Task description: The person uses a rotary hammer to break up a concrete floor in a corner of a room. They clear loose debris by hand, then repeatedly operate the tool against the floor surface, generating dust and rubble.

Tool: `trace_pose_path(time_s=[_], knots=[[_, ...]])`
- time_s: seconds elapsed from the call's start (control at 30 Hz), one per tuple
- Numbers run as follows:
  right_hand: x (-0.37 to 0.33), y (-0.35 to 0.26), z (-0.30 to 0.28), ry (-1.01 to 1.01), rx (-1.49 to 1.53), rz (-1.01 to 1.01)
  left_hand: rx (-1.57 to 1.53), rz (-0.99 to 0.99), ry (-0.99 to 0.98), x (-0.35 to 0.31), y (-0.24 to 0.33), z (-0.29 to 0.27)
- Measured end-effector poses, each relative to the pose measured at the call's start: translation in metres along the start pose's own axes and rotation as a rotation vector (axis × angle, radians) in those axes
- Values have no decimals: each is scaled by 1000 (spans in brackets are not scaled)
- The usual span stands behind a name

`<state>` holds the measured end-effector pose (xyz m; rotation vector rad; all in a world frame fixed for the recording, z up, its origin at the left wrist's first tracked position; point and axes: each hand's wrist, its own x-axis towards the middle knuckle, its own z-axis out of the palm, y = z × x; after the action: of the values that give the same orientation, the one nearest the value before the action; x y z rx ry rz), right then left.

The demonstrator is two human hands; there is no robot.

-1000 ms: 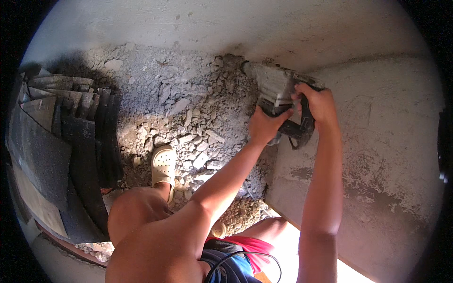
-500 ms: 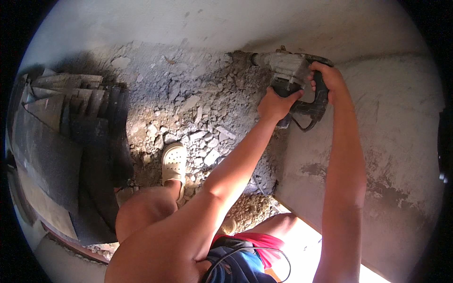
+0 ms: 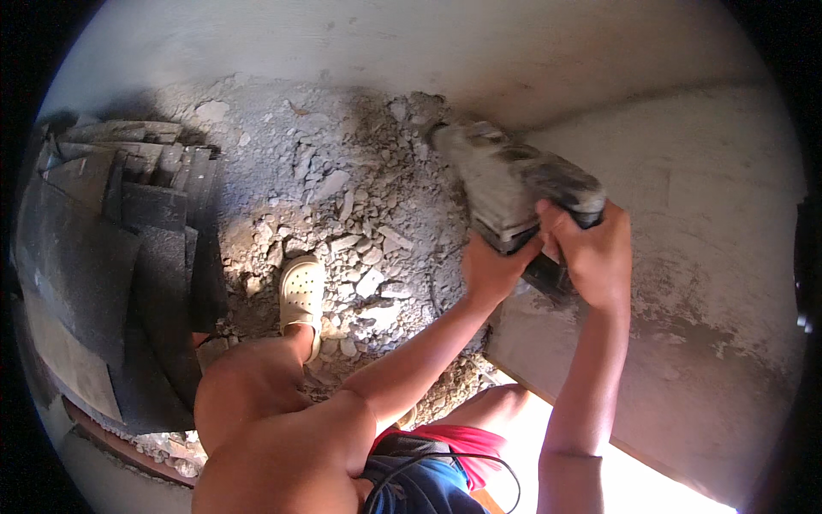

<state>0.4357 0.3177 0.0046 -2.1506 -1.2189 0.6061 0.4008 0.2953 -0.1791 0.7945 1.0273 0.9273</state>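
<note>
A dusty grey and black demolition hammer (image 3: 505,184) is held in both hands near the corner where the two walls meet, slanting from upper left to lower right. It is smeared by motion. Closed round the lower side of its body is my left hand (image 3: 495,267). My right hand (image 3: 595,255) grips the rear handle. The tool's front end reaches the broken rubble (image 3: 342,184) at the foot of the far wall; I cannot make out a bit there.
Stacked dark sheets (image 3: 77,231) stand on the left. A beige clog (image 3: 302,291) on my foot rests among loose stones. Plastered walls (image 3: 668,180) rise ahead and on the right. A black cable (image 3: 445,456) loops over my lap.
The demolition hammer has swung round, its rear coming down toward me and its front end shifting slightly left. My right hand has come lower with the handle; my left hand still holds the body.
</note>
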Motion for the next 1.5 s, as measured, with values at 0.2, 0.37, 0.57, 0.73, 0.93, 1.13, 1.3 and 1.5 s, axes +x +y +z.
trace_pose_path(time_s=[0.2,0.37,0.57,0.73,0.93,1.13,1.3,1.5], knots=[[19,20,-1,193,202,100,240,63,-187,38,9,-7],[99,55,14,120,85,204,304,-15,-191,101,-2,-2],[165,48,-7,-25,72,270,326,-107,-66,123,20,35],[192,21,-10,-96,51,213,236,-176,-150,146,32,39],[195,39,-5,-98,136,280,266,-132,-162,148,27,28],[189,59,-2,-33,233,340,345,-88,-162,150,20,21],[170,80,19,-24,184,296,197,-22,-268,145,-4,2],[100,31,55,-61,-267,21,-264,36,-138,105,-35,-8]])
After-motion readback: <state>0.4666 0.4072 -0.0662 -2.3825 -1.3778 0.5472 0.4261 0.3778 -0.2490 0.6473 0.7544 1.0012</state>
